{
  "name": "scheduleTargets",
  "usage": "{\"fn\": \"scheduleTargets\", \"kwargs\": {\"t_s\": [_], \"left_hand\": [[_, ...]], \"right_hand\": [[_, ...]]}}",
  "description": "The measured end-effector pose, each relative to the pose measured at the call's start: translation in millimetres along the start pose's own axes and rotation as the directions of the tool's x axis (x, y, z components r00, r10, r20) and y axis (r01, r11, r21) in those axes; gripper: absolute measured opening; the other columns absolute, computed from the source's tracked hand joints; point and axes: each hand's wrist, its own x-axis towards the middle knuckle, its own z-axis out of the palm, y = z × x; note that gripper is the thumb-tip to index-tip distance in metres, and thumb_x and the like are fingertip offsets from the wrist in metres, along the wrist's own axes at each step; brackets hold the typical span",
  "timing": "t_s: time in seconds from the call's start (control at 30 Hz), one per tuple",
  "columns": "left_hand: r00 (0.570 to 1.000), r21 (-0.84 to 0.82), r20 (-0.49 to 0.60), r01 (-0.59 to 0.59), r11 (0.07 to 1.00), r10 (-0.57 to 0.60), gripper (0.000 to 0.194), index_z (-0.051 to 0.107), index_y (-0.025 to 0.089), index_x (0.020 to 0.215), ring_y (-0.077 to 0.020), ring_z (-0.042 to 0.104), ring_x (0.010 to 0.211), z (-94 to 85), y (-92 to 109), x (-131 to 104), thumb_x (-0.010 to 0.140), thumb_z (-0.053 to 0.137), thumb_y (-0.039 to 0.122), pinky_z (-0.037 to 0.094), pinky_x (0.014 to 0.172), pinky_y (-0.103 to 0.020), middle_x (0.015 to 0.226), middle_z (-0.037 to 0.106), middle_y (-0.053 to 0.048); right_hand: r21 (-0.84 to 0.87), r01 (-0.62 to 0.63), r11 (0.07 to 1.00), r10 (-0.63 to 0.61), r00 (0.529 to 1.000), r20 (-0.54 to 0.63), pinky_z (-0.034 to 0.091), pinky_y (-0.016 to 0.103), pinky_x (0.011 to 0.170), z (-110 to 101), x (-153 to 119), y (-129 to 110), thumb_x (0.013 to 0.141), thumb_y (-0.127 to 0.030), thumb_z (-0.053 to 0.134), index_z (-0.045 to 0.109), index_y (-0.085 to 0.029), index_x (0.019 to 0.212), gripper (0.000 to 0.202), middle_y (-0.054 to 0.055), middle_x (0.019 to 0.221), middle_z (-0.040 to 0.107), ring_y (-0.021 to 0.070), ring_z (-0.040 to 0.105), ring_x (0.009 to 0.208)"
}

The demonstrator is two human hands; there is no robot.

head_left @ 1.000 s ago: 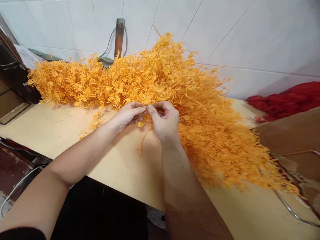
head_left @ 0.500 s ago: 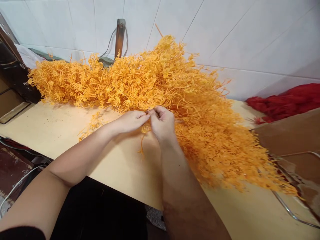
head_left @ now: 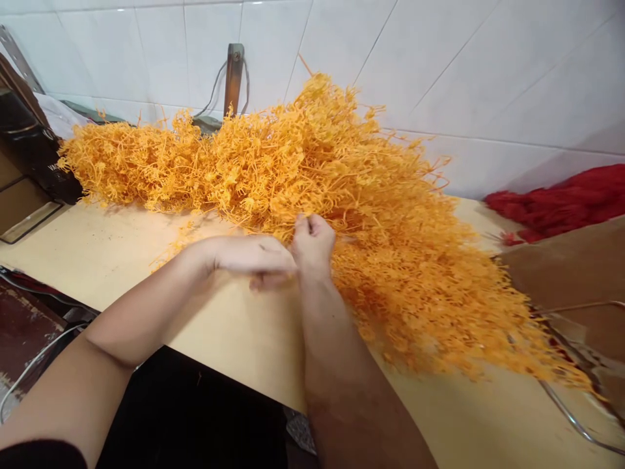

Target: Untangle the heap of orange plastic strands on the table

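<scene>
A large heap of orange, curly, branching artificial sprigs (head_left: 254,163) spreads along the back and right of the tabletop. My right hand (head_left: 314,244) is closed at the heap's front edge, its thumb and fingers pinched together; what sits in the pinch is too small to make out. Just left of it and a little lower, my left hand (head_left: 256,260) is bent at the wrist and blurred by motion, so its grip does not show. A small loose orange sprig (head_left: 176,244) lies on the table behind my left forearm.
Red artificial foliage (head_left: 561,198) lies at the far right beside a brown cardboard box (head_left: 571,267). A bent metal rod (head_left: 566,410) crosses the right of the table (head_left: 234,339). A dark box (head_left: 34,146) stands at the left, and a wooden-handled tool (head_left: 234,78) leans against the tiled wall.
My left hand has come away from the pinch beside my right hand, moving down and turning at the wrist. The dangling sprig below my hands no longer shows. My right hand has shifted slightly left.
</scene>
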Motion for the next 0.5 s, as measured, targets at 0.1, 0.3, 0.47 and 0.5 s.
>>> {"fn": "scheduleTargets", "kwargs": {"t_s": [0.1,0.3,0.47,0.5], "left_hand": [[0.98,-0.073,0.182,-0.069,0.995,0.081,0.036,0.046,0.015,0.054,-0.0075,0.048,0.05,11.1,9.2,1.0,0.088,0.035,0.022,0.042,0.056,-0.021,0.051,0.05,0.001],[0.906,0.24,-0.334,0.349,0.906,-0.26,0.022,0.06,0.009,0.084,-0.0096,0.055,0.07,-2.6,-32.2,17.6,0.077,0.04,0.008,0.042,0.065,-0.02,0.085,0.066,-0.007],[0.859,0.175,-0.455,0.344,0.923,-0.234,0.032,0.062,0.009,0.104,-0.014,0.058,0.091,-9.0,-46.1,19.1,0.085,0.041,0.022,0.045,0.081,-0.022,0.106,0.066,-0.009],[0.864,0.108,-0.461,0.283,0.953,-0.204,0.035,0.061,0.01,0.108,-0.0138,0.058,0.094,-8.0,-46.1,19.5,0.087,0.04,0.028,0.044,0.085,-0.022,0.109,0.066,-0.008]], "right_hand": [[0.148,-0.076,0.986,0.086,0.995,-0.057,0.027,0.024,0.053,-7.5,9.9,15.4,0.076,-0.033,0.052,0.04,-0.019,0.057,0.027,-0.007,0.051,0.035,0.0071,0.031,0.052],[0.373,-0.077,0.925,0.032,0.992,0.126,0.027,0.023,0.054,-3.3,0.1,6.0,0.062,-0.05,0.066,0.041,-0.019,0.058,0.04,-0.008,0.055,0.034,0.0054,0.029,0.054],[0.469,-0.113,0.876,0.05,0.988,0.145,0.034,0.024,0.059,-1.2,-0.6,3.5,0.055,-0.054,0.07,0.049,-0.017,0.064,0.044,-0.006,0.062,0.045,0.0065,0.04,0.059],[0.482,-0.118,0.868,0.05,0.987,0.151,0.035,0.024,0.06,-1.3,-0.5,3.5,0.055,-0.054,0.071,0.05,-0.017,0.064,0.043,-0.006,0.062,0.047,0.0067,0.041,0.06]]}}
